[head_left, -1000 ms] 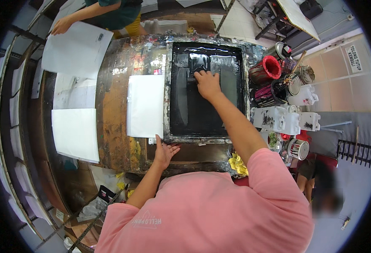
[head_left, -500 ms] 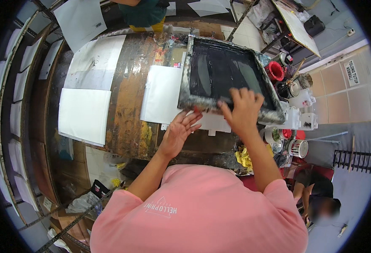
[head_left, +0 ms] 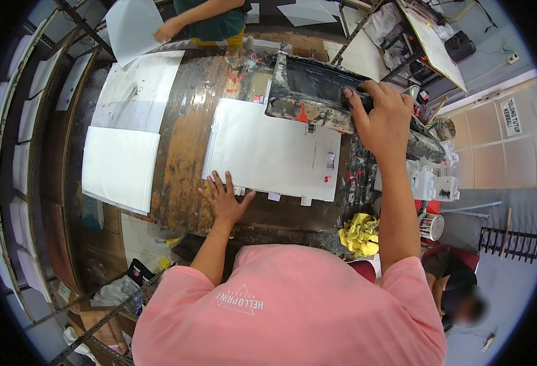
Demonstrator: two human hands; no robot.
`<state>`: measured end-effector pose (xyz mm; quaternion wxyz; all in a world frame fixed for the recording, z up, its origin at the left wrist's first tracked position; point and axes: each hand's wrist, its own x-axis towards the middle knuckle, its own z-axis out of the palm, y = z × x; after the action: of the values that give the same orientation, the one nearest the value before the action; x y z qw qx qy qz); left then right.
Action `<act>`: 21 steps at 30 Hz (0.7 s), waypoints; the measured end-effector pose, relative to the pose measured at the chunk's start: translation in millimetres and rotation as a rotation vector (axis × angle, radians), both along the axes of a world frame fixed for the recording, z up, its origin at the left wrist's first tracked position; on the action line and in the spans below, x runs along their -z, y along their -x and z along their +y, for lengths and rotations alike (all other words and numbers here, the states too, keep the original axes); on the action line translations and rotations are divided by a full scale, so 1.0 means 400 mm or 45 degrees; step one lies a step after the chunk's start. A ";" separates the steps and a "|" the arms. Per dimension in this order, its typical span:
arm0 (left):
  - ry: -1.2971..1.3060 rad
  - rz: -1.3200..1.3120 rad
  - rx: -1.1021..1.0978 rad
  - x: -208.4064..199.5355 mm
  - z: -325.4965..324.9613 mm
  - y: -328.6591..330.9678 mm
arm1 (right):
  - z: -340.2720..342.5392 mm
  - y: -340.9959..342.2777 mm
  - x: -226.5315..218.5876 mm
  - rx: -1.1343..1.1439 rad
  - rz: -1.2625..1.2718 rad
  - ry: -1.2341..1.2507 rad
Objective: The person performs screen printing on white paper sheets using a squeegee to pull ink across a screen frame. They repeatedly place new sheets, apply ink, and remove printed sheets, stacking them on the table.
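A screen printing frame (head_left: 308,113), ink-stained with dark mesh, is tilted up at its near side over the table. My right hand (head_left: 383,119) grips its near edge, thumb on the mesh side. Beneath lies a white paper sheet (head_left: 262,152) with small dark and red printed marks toward its right side, apparently on top of other sheets. My left hand (head_left: 226,201) rests at the sheet's near left corner, fingers spread, fingertips on the paper's edge. Small white tabs (head_left: 273,197) line the sheet's near edge. What the frame hides at the back cannot be seen.
A stack of white sheets (head_left: 121,168) lies on the stained wooden table (head_left: 183,146) to the left. Across it, a co-worker's hand (head_left: 169,29) holds a white sheet (head_left: 135,30). A crumpled yellow cloth (head_left: 360,235) and a paint bucket (head_left: 431,226) are at right. Shelves (head_left: 36,146) hold paper at left.
The frame's near side has risen, uncovering the printed sheet. My left hand has moved from the frame's edge down-left to the sheet's corner. A co-worker's hand has reached the far-left sheet.
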<state>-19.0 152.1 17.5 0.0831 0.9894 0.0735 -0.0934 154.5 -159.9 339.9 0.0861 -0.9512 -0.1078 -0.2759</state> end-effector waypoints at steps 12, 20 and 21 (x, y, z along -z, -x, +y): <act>0.512 -0.699 0.085 -0.236 -0.099 -0.130 | -0.005 -0.028 -0.016 -0.027 0.002 -0.035; 0.443 -0.778 -0.235 -0.247 0.149 -0.185 | -0.014 -0.003 0.036 -0.073 -0.123 -0.019; 0.442 -0.797 -0.286 -0.206 0.220 -0.190 | -0.014 0.002 0.034 -0.071 -0.107 -0.006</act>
<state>57.0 240.2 100.0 0.2779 0.9269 0.1358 0.2124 153.7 -165.3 326.1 0.0915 -0.9352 -0.1370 -0.3135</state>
